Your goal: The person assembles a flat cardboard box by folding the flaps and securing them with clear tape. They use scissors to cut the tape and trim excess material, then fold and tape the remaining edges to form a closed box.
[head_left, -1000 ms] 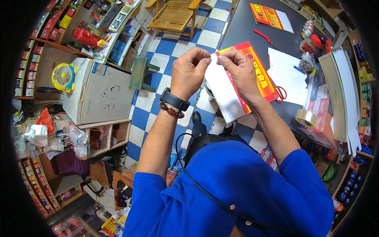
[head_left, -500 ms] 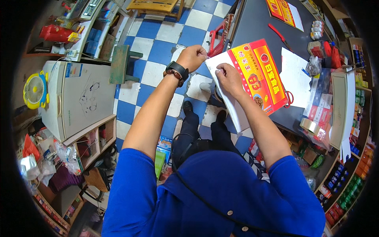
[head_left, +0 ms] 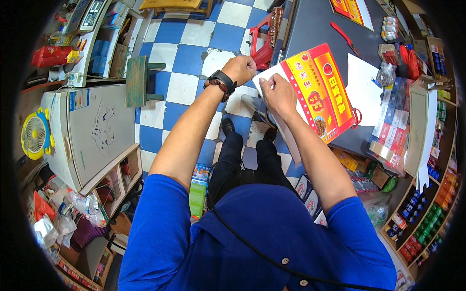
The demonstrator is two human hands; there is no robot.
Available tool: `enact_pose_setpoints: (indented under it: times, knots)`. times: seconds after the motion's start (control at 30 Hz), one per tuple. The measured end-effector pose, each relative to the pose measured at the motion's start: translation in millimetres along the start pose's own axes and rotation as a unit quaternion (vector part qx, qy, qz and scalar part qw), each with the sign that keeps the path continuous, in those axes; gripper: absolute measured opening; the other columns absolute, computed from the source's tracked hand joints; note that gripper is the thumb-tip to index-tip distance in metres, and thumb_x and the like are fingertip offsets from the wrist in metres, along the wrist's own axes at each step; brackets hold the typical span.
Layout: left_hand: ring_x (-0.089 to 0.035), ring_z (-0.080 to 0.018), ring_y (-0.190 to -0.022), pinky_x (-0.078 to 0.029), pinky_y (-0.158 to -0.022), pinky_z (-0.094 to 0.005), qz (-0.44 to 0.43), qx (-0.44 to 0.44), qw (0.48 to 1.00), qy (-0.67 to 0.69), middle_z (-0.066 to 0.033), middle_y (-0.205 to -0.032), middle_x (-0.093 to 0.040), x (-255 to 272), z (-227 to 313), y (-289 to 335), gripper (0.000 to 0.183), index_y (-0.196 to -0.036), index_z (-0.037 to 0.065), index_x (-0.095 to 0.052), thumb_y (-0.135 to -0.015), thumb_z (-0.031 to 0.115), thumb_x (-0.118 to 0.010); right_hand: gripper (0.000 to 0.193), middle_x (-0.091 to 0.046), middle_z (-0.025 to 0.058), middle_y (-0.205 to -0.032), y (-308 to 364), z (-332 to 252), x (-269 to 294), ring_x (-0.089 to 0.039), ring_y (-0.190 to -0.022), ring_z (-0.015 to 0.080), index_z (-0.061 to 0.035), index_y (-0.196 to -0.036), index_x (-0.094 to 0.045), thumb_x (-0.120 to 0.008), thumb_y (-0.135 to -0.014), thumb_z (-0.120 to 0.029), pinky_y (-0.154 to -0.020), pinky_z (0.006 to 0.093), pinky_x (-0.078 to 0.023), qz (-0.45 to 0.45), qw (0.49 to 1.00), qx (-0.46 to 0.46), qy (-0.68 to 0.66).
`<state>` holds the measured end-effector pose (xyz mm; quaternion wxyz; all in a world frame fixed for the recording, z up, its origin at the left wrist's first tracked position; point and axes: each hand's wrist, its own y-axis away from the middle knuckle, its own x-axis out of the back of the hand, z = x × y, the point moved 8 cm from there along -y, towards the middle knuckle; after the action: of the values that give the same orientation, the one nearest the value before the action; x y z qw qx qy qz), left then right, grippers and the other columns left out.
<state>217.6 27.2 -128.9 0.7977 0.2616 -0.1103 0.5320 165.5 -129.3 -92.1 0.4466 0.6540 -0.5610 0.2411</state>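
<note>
A red and yellow printed cardboard sheet (head_left: 318, 92) lies slanted on the dark counter, its white left edge reaching past the counter's side. My right hand (head_left: 280, 96) is closed at that edge, thumb and fingers pressed together on it. Close to the sheet's upper left corner, my left hand (head_left: 241, 70) is held with its fingers curled in. What those fingers pinch, if anything, is hidden. Red scissor handles (head_left: 357, 118) poke out from beneath the sheet's right side. A white paper sheet (head_left: 364, 87) lies beyond it.
On the dark counter (head_left: 310, 31) are a red-handled knife (head_left: 343, 36) and another printed sheet (head_left: 350, 12). Stacked boxes (head_left: 391, 128) line its right side. A red plastic stool (head_left: 262, 41) stands beside the counter, a green wooden stool (head_left: 137, 81) farther left, near a white fridge (head_left: 99, 126).
The white part along the sheet's left edge showed broad before and now looks narrower, tilted downward. Both hands stay close to that edge, and the whole view has shifted slightly.
</note>
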Motion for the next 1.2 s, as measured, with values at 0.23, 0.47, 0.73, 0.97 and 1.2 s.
enact_pose_setpoints:
  times: [0.23, 0.47, 0.73, 0.97, 1.2]
  knots:
    - [-0.066, -0.0174, -0.07, -0.054, -0.066, -0.033, -0.011, 0.058, 0.988, 0.144, -0.0083, -0.08, -0.071, -21.5, -42.9, -5.3, 0.017, -0.094, 0.004, -0.073, -0.083, 0.017, -0.075, 0.036, -0.069, 0.0199, -0.088, -1.5, 0.1, -4.7, -0.066, -0.087, 0.038, -0.0044, -0.085, -0.061, -0.072, -0.087, -0.038, -0.072, 0.0478, -0.05, 0.016, 0.999, -0.026, 0.025]
    - [-0.06, -0.0105, -0.062, -0.051, -0.054, -0.0254, -0.078, 0.215, 0.912, 0.34, -0.0029, -0.082, -0.068, -100.1, -87.5, 5.9, 0.016, -0.108, 0.006, -0.068, -0.094, 0.009, -0.061, 0.037, -0.068, 0.0201, -0.085, -1.4, 1.0, -4.0, -0.067, -0.084, 0.0376, -0.0046, -0.081, -0.06, -0.072, -0.086, -0.039, -0.071, 0.0471, -0.049, 0.025, 0.999, -0.017, 0.019]
    - [-0.064, -0.0133, -0.086, -0.056, -0.075, -0.0284, 0.132, 0.113, 0.856, 0.486, -0.0088, -0.109, -0.068, -70.3, -52.7, 44.2, 0.028, -0.122, 0.0, -0.062, -0.103, 0.019, -0.053, 0.032, -0.067, 0.0207, -0.084, 1.0, 2.1, -4.5, -0.066, -0.082, 0.0386, -0.0041, -0.083, -0.059, -0.068, -0.09, -0.034, -0.07, 0.0474, -0.049, 0.035, 0.999, 0.004, 0.009]
    - [-0.065, -0.0139, -0.09, -0.055, -0.077, -0.0294, 0.026, 0.192, 0.819, 0.54, -0.0075, -0.105, -0.067, -122.4, -36.8, 51.2, 0.033, -0.117, 0.001, -0.061, -0.106, 0.03, -0.049, 0.029, -0.066, 0.0229, -0.087, 2.1, 0.3, -7.6, -0.064, -0.086, 0.0419, -0.0014, -0.085, -0.058, -0.065, -0.091, -0.029, -0.073, 0.0498, -0.048, 0.039, 0.999, 0.018, 0.022]
    - [-0.063, -0.0119, -0.089, -0.055, -0.078, -0.0294, 0.014, 0.169, 0.786, 0.594, -0.0063, -0.108, -0.066, -90.9, -41.8, 56.5, 0.027, -0.121, 0.003, -0.059, -0.1, 0.021, -0.06, 0.025, -0.065, 0.0237, -0.087, 0.8, 12.2, -7.6, -0.063, -0.087, 0.0433, -0.0011, -0.09, -0.058, -0.059, -0.092, -0.025, -0.075, 0.0506, -0.048, 0.023, 0.999, 0.044, -0.001]
